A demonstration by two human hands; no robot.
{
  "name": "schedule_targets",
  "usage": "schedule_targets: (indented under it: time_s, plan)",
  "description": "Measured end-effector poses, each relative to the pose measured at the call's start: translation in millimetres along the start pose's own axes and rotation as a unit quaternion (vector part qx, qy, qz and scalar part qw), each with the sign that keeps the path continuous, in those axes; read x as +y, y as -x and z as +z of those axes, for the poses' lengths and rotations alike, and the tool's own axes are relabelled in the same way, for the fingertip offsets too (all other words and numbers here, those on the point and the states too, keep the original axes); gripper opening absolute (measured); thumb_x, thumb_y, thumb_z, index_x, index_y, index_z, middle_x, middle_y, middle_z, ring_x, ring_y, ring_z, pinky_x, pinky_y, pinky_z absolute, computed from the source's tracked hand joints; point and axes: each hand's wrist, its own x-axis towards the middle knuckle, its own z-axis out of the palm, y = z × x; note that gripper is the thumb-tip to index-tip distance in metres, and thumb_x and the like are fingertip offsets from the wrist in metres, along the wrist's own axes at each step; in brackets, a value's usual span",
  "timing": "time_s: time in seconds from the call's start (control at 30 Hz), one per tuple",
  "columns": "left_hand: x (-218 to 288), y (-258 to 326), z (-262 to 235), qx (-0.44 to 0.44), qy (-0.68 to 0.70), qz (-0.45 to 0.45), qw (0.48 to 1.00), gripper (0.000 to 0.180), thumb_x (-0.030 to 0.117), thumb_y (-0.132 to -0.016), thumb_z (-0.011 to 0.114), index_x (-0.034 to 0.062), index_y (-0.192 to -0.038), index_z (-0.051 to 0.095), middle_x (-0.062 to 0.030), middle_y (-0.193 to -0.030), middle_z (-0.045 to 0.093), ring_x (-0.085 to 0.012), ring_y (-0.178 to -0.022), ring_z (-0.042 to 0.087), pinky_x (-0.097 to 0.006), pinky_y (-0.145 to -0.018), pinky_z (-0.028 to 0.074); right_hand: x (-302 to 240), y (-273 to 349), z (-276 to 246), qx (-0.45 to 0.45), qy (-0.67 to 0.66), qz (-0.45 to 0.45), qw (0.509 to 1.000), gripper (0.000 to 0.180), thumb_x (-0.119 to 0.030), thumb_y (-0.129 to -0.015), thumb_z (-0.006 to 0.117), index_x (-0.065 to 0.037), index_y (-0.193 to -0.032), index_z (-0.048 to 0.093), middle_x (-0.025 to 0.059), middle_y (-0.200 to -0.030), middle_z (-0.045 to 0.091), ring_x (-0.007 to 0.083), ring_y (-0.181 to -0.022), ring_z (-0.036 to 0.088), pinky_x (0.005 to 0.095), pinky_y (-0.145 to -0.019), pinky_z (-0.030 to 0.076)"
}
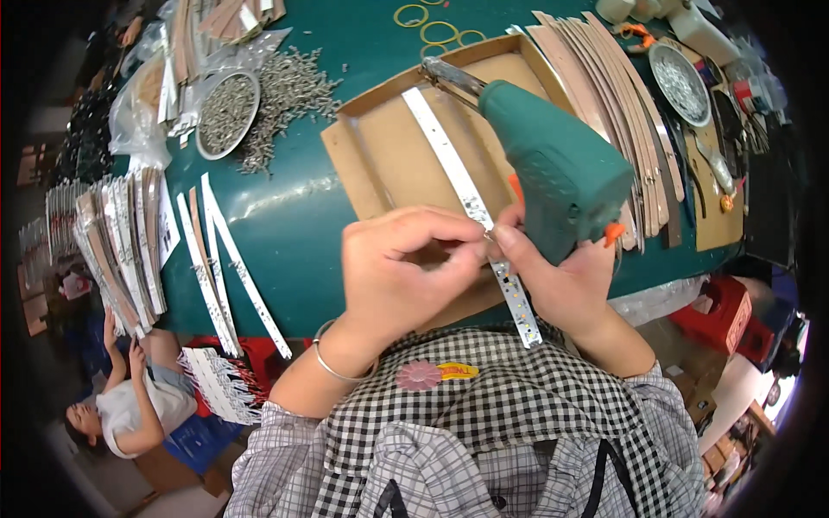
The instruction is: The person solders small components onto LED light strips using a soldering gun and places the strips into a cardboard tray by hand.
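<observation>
A narrow white circuit-board strip with small yellow components (440, 155) runs slantwise over a shallow cardboard tray (518, 73), its near end in front of my apron. My left hand (406, 268) is closed in a pinch at the strip's middle; whatever small piece the fingertips hold is too hidden to name. The thumb of my right hand (561, 285) meets those fingertips at the strip. That same hand is wrapped round the handle of a green hand-held power tool with orange parts (557, 164). The tool's metal nose points away over the tray's far edge.
A bowl (228, 112) and a loose heap of small grey metal pieces (289, 91) lie at the far left. Strips are bundled at left (121, 250) and right (622, 129); several lie loose (220, 268) nearby. A second bowl (680, 84) stands far right. Another person (142, 397) sits lower left.
</observation>
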Motion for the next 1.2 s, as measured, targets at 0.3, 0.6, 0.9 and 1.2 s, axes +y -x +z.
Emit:
schedule_targets:
  time_s: [0.3, 0.6, 0.9, 1.2]
  plan:
    - [-21.5, -13.3, -8.7, 0.018, -0.203, 0.066, 0.977, 0.010, -0.004, -0.069, 0.073, 0.0026, -0.075, 0.069, -0.0053, -0.074, 0.070, -0.0156, -0.072, 0.065, -0.029, -0.078, 0.045, -4.7, 8.2, -18.8, -0.002, -0.003, 0.018, 1.000, 0.011, 0.000, -0.086, 0.066, 0.002, -0.096, 0.065, 0.0052, -0.090, 0.067, 0.0097, -0.078, 0.062, 0.0228, -0.069, 0.050]
    - [-28.6, -13.9, 1.5, 0.014, -0.284, 0.093, 0.954, 0.013, 0.000, -0.068, 0.075, 0.0108, -0.074, 0.069, -0.0004, -0.070, 0.066, -0.0136, -0.067, 0.062, -0.033, -0.085, 0.038, 1.5, 14.1, -26.0, -0.009, -0.014, 0.049, 0.999, 0.018, 0.001, -0.083, 0.069, 0.003, -0.100, 0.064, 0.0068, -0.093, 0.069, 0.0108, -0.084, 0.065, 0.0248, -0.076, 0.053]
    - [-32.1, -12.1, 3.0, 0.015, -0.303, 0.099, 0.948, 0.013, 0.001, -0.067, 0.075, 0.0108, -0.074, 0.069, -0.0007, -0.071, 0.066, -0.0139, -0.070, 0.064, -0.036, -0.088, 0.037, 7.0, 13.9, -26.6, -0.020, -0.016, 0.069, 0.997, 0.023, 0.004, -0.081, 0.069, 0.005, -0.102, 0.061, 0.0081, -0.097, 0.068, 0.0107, -0.089, 0.064, 0.0247, -0.080, 0.052]
    - [-35.1, -10.2, 4.0, 0.022, -0.313, 0.123, 0.942, 0.016, -0.001, -0.065, 0.075, 0.0112, -0.074, 0.068, -0.0006, -0.072, 0.067, -0.0148, -0.072, 0.065, -0.037, -0.088, 0.037, 16.0, 12.1, -31.3, -0.045, 0.036, 0.010, 0.998, 0.026, 0.002, -0.080, 0.070, 0.003, -0.105, 0.060, 0.0071, -0.098, 0.067, 0.0102, -0.088, 0.063, 0.0243, -0.077, 0.051]
